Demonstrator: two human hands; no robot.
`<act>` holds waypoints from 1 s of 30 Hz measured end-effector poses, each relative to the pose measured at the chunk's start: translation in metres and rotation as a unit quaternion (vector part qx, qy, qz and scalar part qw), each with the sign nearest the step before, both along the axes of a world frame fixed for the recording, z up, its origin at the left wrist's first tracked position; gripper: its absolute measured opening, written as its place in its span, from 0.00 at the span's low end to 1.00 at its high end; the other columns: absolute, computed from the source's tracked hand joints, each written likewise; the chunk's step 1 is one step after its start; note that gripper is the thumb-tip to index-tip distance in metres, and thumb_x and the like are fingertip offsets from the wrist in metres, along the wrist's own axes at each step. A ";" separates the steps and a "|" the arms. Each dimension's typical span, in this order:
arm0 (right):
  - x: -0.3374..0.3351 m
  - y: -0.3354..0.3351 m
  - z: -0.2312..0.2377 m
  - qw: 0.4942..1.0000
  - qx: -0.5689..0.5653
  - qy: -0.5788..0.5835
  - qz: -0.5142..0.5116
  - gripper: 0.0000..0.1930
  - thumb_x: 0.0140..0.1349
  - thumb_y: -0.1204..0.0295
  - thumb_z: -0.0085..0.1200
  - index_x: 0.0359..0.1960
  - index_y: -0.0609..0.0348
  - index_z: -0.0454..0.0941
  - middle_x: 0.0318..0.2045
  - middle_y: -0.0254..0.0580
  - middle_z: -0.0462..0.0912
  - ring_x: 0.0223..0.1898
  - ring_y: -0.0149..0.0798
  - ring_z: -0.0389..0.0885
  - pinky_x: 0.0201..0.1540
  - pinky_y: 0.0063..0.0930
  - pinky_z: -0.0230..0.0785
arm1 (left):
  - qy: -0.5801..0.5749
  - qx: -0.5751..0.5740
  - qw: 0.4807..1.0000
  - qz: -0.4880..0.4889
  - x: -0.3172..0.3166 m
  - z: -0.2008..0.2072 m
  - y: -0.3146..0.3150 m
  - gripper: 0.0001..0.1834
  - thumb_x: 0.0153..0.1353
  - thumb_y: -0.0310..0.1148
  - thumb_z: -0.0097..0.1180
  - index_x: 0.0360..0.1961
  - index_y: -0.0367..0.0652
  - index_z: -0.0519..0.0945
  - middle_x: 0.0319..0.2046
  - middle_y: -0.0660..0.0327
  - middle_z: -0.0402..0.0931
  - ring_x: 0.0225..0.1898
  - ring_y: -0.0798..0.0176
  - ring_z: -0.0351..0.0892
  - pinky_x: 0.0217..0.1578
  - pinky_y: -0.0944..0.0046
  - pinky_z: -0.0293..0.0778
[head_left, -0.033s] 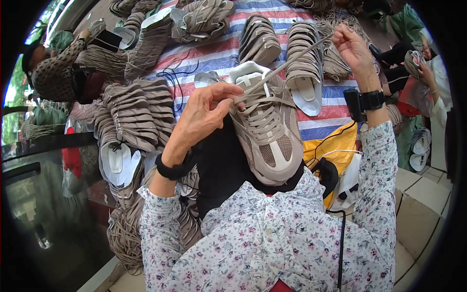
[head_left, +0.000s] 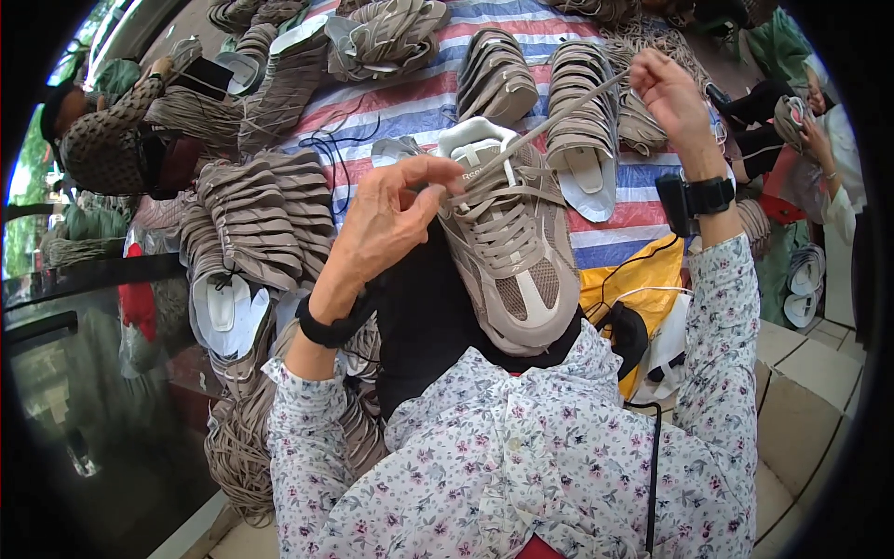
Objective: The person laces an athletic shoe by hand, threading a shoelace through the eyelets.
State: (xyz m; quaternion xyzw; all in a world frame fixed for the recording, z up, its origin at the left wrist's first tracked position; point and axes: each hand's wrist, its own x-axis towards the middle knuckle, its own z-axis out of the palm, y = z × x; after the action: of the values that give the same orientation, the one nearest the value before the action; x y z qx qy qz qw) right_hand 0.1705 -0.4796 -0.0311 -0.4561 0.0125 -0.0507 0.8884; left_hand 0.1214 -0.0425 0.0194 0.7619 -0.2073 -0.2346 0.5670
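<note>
Two bare hands and one beige-and-brown shoe upper [head_left: 526, 279] occupy the middle of the view. The upper lies on the person's dark-clad lap, toe toward the body, its lower rows laced. One flat lace [head_left: 568, 113] runs from it in a slanting line up to the right hand [head_left: 672, 98], whose curled fingers pinch it. The left hand [head_left: 386, 219] is beside the upper's collar, thumb and forefinger drawn narrow next to the lace; whether they grip it cannot be told.

Two stacks of similar uppers stand just beyond: one left stack [head_left: 494, 74] and one right stack [head_left: 582, 102]. One larger stack [head_left: 265, 214] is near the left forearm, with one tangled bundle of laces [head_left: 247, 456] below it. More piles crowd the far edge, too overlapped to count.

Beneath the far stacks spreads one sheet [head_left: 643, 191] striped red, white and blue. One yellow bag [head_left: 656, 270] lies right of the lap, and pale floor tiles [head_left: 810, 373] show at lower right. At least two co-workers appear: one person [head_left: 107, 149] in patterned sleeves at left, and another's hand [head_left: 818, 140] at right.
</note>
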 end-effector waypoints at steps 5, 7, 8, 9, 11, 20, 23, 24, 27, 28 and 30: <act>-0.056 0.111 0.026 0.940 -0.335 0.054 -0.043 0.11 0.69 0.68 0.56 0.48 0.60 0.78 0.42 0.38 0.82 0.36 0.28 0.81 0.41 0.21 0.75 | -0.230 0.072 0.971 -0.003 0.007 0.006 -0.013 0.11 0.62 0.21 0.53 0.43 0.37 0.85 0.30 0.66 0.79 0.22 0.80 0.69 0.22 0.74 0.65; -0.072 0.137 0.021 0.934 -0.358 0.002 0.012 0.11 0.68 0.68 0.58 0.47 0.59 0.79 0.41 0.36 0.83 0.35 0.27 0.81 0.39 0.19 0.75 | -0.230 0.077 0.970 0.002 0.010 0.003 -0.025 0.09 0.60 0.22 0.56 0.39 0.37 0.86 0.30 0.64 0.81 0.24 0.77 0.73 0.24 0.70 0.68; -0.079 0.152 0.021 0.937 -0.347 -0.014 0.046 0.09 0.67 0.69 0.59 0.44 0.60 0.81 0.38 0.33 0.83 0.35 0.25 0.81 0.38 0.18 0.74 | -0.263 0.082 0.961 -0.012 0.015 -0.002 -0.028 0.09 0.60 0.23 0.57 0.39 0.37 0.86 0.30 0.63 0.81 0.24 0.75 0.74 0.24 0.70 0.69; -0.085 0.163 0.021 0.938 -0.336 -0.031 0.080 0.08 0.66 0.70 0.60 0.41 0.61 0.82 0.35 0.31 0.84 0.34 0.24 0.81 0.37 0.16 0.74 | -0.295 0.085 0.951 -0.025 0.018 -0.006 -0.031 0.09 0.60 0.24 0.58 0.39 0.37 0.86 0.29 0.62 0.82 0.24 0.74 0.75 0.25 0.69 0.69; -0.093 0.175 0.023 0.949 -0.302 0.010 0.092 0.07 0.65 0.71 0.61 0.39 0.61 0.83 0.33 0.30 0.83 0.34 0.23 0.80 0.37 0.17 0.74 | -0.271 0.090 0.958 -0.025 0.021 -0.006 -0.037 0.09 0.59 0.26 0.60 0.40 0.36 0.86 0.31 0.59 0.84 0.25 0.72 0.77 0.26 0.69 0.71; -0.097 0.188 -0.003 0.959 -0.271 0.058 0.056 0.03 0.63 0.75 0.61 0.35 0.61 0.82 0.31 0.28 0.82 0.32 0.19 0.76 0.37 0.15 0.72 | -0.034 0.041 0.996 -0.067 0.033 -0.017 -0.040 0.14 0.61 0.31 0.62 0.44 0.33 0.85 0.28 0.67 0.82 0.28 0.77 0.74 0.29 0.73 0.71; -0.100 0.189 -0.004 0.963 -0.256 0.066 0.058 0.03 0.63 0.75 0.61 0.36 0.61 0.82 0.31 0.27 0.81 0.33 0.18 0.76 0.37 0.15 0.71 | -0.056 0.081 0.993 -0.061 0.034 -0.017 -0.043 0.14 0.57 0.32 0.62 0.42 0.34 0.86 0.26 0.60 0.83 0.24 0.73 0.76 0.27 0.68 0.74; -0.100 0.189 -0.003 0.966 -0.242 0.070 0.056 0.03 0.63 0.75 0.61 0.36 0.61 0.82 0.31 0.27 0.81 0.33 0.18 0.76 0.38 0.15 0.72 | -0.043 0.079 0.994 -0.061 0.036 -0.018 -0.045 0.14 0.56 0.32 0.62 0.41 0.34 0.86 0.26 0.61 0.83 0.25 0.73 0.76 0.27 0.69 0.74; -0.102 0.189 0.003 0.972 -0.216 0.080 0.050 0.03 0.63 0.75 0.61 0.37 0.60 0.82 0.31 0.27 0.81 0.34 0.19 0.76 0.38 0.15 0.72 | -0.022 0.072 0.996 -0.051 0.036 -0.020 -0.044 0.14 0.55 0.32 0.63 0.39 0.33 0.86 0.26 0.61 0.83 0.27 0.72 0.77 0.30 0.70 0.74; -0.103 0.188 0.002 0.972 -0.217 0.081 0.049 0.03 0.63 0.75 0.61 0.37 0.60 0.82 0.31 0.27 0.81 0.34 0.19 0.76 0.38 0.15 0.72 | -0.021 0.068 0.996 -0.053 0.036 -0.020 -0.045 0.14 0.55 0.32 0.63 0.39 0.33 0.86 0.26 0.61 0.83 0.27 0.72 0.77 0.30 0.70 0.75; -0.103 0.186 0.001 0.969 -0.227 0.076 0.066 0.04 0.64 0.75 0.61 0.37 0.61 0.82 0.32 0.27 0.81 0.33 0.19 0.76 0.39 0.14 0.73 | -0.021 0.064 0.996 -0.055 0.035 -0.020 -0.045 0.14 0.54 0.32 0.63 0.39 0.34 0.87 0.26 0.61 0.83 0.27 0.72 0.78 0.31 0.70 0.75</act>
State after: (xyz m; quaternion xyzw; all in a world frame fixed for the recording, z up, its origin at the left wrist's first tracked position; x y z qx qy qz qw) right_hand 0.0679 -0.2936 -0.0297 -0.6479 0.0376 0.0416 0.7596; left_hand 0.1565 -0.0876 -0.0009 0.7888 -0.2449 -0.2621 0.4991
